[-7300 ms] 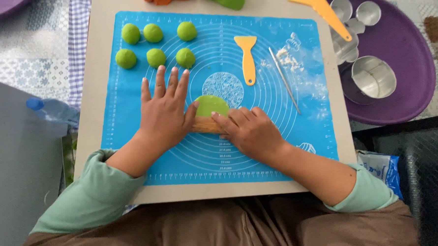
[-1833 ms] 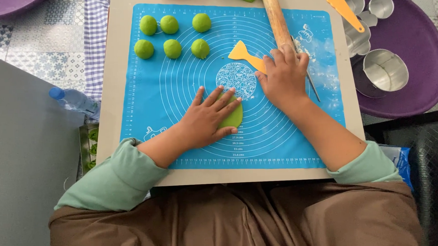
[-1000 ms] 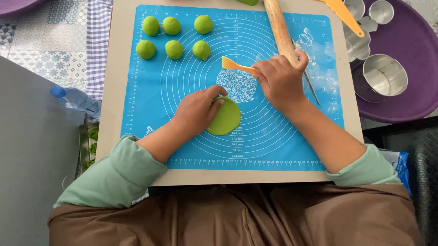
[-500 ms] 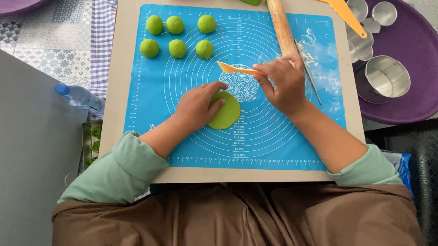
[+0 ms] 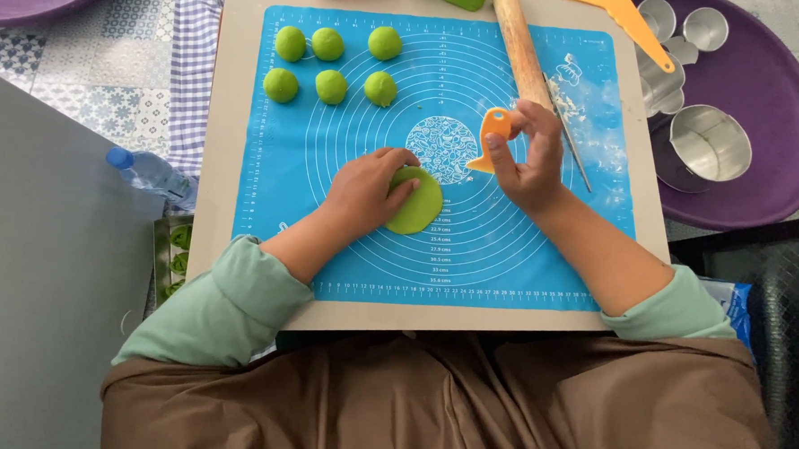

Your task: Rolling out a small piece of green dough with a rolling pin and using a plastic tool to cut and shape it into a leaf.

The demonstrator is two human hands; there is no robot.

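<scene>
Head view: left hand (image 5: pixel 362 192) presses flat, fingers spread, on the green dough disc (image 5: pixel 414 200), which looks soft and easily dented. Right hand (image 5: pixel 529 156), at the disc's two o'clock, pinches a light, stiff orange scraper (image 5: pixel 491 138); the disc is best lifted from under its edge.

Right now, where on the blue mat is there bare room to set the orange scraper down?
The blue mat is bare along its near edge, below the flattened green disc and between both forearms. Another free strip lies below the six green balls, beside the left hand. It is crowded around the right hand, holding the orange scraper next to the rolling pin.
</scene>
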